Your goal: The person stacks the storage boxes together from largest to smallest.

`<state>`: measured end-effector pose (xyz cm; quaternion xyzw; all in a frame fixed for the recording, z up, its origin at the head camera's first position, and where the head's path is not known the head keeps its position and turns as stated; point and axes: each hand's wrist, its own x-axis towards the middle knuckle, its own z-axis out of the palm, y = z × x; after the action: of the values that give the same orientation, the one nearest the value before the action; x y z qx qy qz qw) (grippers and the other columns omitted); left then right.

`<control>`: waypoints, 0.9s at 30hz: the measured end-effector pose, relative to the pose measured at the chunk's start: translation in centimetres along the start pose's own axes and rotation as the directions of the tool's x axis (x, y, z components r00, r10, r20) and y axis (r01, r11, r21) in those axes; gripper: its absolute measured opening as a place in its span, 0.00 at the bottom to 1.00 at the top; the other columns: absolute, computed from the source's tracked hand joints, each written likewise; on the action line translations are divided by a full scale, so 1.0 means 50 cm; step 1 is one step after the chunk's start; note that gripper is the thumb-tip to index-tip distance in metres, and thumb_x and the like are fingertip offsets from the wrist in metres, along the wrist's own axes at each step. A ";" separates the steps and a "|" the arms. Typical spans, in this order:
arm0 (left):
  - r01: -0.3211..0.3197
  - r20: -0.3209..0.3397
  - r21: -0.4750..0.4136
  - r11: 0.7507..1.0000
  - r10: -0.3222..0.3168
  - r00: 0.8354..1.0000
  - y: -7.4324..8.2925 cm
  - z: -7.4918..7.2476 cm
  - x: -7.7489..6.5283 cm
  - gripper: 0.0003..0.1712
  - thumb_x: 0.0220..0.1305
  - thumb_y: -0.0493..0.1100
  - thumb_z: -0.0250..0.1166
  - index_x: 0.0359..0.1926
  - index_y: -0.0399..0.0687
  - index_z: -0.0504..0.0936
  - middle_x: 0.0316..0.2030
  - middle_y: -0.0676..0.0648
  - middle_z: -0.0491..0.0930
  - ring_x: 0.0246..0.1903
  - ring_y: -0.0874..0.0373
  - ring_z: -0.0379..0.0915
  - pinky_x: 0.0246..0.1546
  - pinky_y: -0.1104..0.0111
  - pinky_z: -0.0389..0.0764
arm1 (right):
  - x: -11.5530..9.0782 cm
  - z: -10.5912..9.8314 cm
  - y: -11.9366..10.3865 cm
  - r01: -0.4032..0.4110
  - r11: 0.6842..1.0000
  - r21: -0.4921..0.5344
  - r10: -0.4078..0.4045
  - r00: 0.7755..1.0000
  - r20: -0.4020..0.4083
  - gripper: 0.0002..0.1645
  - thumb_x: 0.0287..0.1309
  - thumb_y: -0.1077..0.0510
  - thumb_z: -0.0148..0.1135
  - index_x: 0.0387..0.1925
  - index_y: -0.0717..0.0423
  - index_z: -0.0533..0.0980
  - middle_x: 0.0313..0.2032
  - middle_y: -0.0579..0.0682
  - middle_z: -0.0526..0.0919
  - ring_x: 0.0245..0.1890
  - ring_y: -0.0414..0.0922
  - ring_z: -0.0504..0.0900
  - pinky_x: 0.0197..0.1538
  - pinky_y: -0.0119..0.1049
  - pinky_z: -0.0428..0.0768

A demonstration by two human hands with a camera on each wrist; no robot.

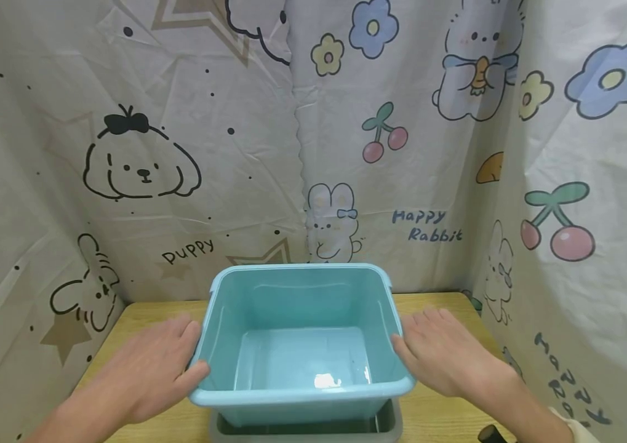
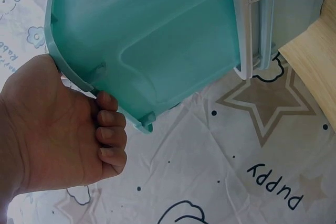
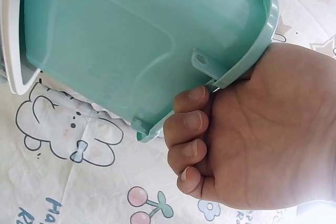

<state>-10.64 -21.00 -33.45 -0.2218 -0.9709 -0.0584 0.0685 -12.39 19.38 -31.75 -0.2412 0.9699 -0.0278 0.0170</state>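
Note:
An empty teal plastic bin (image 1: pixel 302 301) stands in the middle of the head view, its base nested in a grey bin (image 1: pixel 391 424) beneath it. My left hand (image 1: pixel 152 363) grips the teal bin's left rim. In the left wrist view the left hand's (image 2: pixel 58 140) fingers curl under the rim of the teal bin (image 2: pixel 152 35). My right hand (image 1: pixel 446 357) grips the right rim. The right wrist view shows the right hand (image 3: pixel 252 140) with fingers hooked under the rim of the teal bin (image 3: pixel 126 40). The grey bin's pale rim (image 2: pixel 257 19) (image 3: pixel 13 35) shows below.
Both bins stand on a wooden table (image 1: pixel 125 314). Cartoon-printed cloth (image 1: pixel 141 172) hangs close behind and on both sides. A small dark object (image 1: pixel 493 434) peeks in at the bottom right edge.

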 end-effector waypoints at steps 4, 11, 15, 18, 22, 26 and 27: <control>-0.001 0.039 -0.020 1.000 0.002 0.999 -0.003 0.011 0.004 0.08 0.62 0.48 0.59 0.34 0.52 0.69 0.28 0.56 0.61 0.26 0.64 0.56 0.26 0.69 0.62 | 0.001 0.012 0.003 0.011 1.000 0.000 -0.011 1.000 0.003 0.16 0.75 0.49 0.46 0.28 0.47 0.68 0.23 0.43 0.65 0.30 0.44 0.65 0.41 0.45 0.67; 0.021 0.145 -0.060 0.998 -0.012 0.989 -0.008 0.039 0.014 0.09 0.65 0.50 0.58 0.38 0.50 0.71 0.30 0.56 0.64 0.28 0.63 0.59 0.29 0.66 0.65 | 0.012 0.042 0.009 0.005 1.000 0.024 -0.006 0.998 0.065 0.18 0.75 0.50 0.46 0.26 0.47 0.67 0.23 0.44 0.65 0.31 0.45 0.66 0.42 0.47 0.67; 0.033 0.189 -0.078 0.996 -0.018 0.982 -0.011 0.056 0.017 0.10 0.67 0.50 0.56 0.36 0.51 0.69 0.29 0.55 0.63 0.28 0.61 0.59 0.30 0.65 0.64 | 0.018 0.060 0.010 -0.021 0.999 0.027 0.018 0.994 0.105 0.17 0.75 0.49 0.47 0.28 0.49 0.69 0.24 0.45 0.66 0.32 0.46 0.67 0.44 0.49 0.68; 0.055 0.208 -0.089 0.995 -0.035 0.978 -0.013 0.068 0.018 0.10 0.67 0.50 0.56 0.34 0.52 0.68 0.28 0.54 0.62 0.27 0.61 0.58 0.28 0.66 0.63 | 0.022 0.070 0.010 -0.034 0.999 0.034 0.029 0.992 0.120 0.16 0.74 0.49 0.47 0.30 0.50 0.71 0.26 0.45 0.67 0.33 0.47 0.68 0.46 0.50 0.69; 0.087 0.225 -0.104 0.991 -0.062 0.972 -0.017 0.080 0.021 0.10 0.66 0.51 0.56 0.33 0.52 0.68 0.28 0.53 0.62 0.25 0.60 0.58 0.26 0.66 0.62 | 0.028 0.080 0.013 -0.033 0.998 0.054 0.026 0.991 0.130 0.16 0.74 0.50 0.46 0.30 0.49 0.71 0.25 0.45 0.67 0.33 0.46 0.68 0.47 0.51 0.70; 0.120 0.269 -0.122 0.985 -0.084 0.959 -0.025 0.095 0.026 0.11 0.67 0.53 0.56 0.36 0.51 0.69 0.29 0.52 0.63 0.26 0.58 0.59 0.26 0.65 0.62 | 0.035 0.095 0.012 -0.035 0.998 0.053 0.027 0.989 0.143 0.16 0.74 0.50 0.46 0.30 0.50 0.72 0.25 0.45 0.67 0.33 0.46 0.68 0.47 0.50 0.70; 0.123 0.277 -0.125 0.984 -0.085 0.957 -0.027 0.099 0.027 0.12 0.67 0.53 0.55 0.37 0.51 0.70 0.29 0.52 0.63 0.26 0.58 0.59 0.26 0.64 0.62 | 0.036 0.099 0.012 -0.037 0.998 0.047 0.029 0.989 0.147 0.16 0.74 0.50 0.47 0.31 0.51 0.73 0.25 0.45 0.67 0.33 0.47 0.68 0.47 0.50 0.70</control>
<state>-12.96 -20.93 -38.20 -0.1805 -0.9749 -0.0995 -0.0838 -14.03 18.81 -36.77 -0.2261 0.9689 -0.0340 0.0945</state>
